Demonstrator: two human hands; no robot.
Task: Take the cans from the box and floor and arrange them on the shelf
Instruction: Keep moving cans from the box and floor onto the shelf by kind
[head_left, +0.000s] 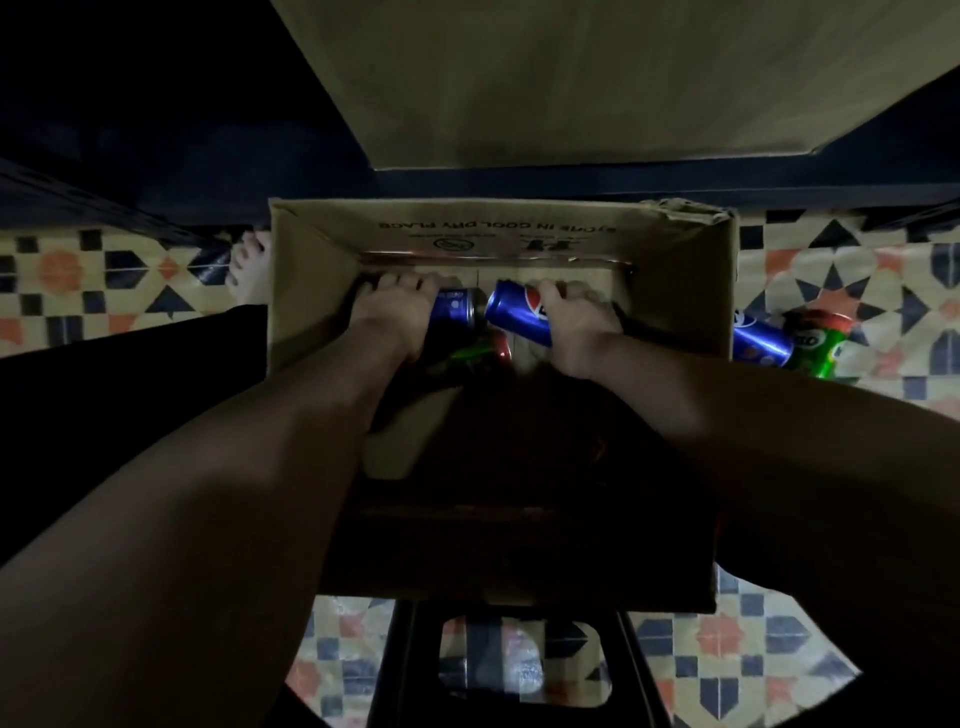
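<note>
— Patterned floor (119, 280), dim light. Where are the cans?

— Inside the box (322, 291): left hand (395, 312) wraps one blue can (452, 309), right hand (571, 322) another (514, 312).

— Risk?

— They touch; lifted together, one might knock loose and slip.

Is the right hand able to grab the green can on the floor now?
Probably not yet: the right hand already holds a blue can inside the cardboard box, whose wall separates it from the green can.

Patterned tile floor (104, 280), cardboard box (680, 291), blue can (761, 343) touching green can (823, 345) beside it
</note>
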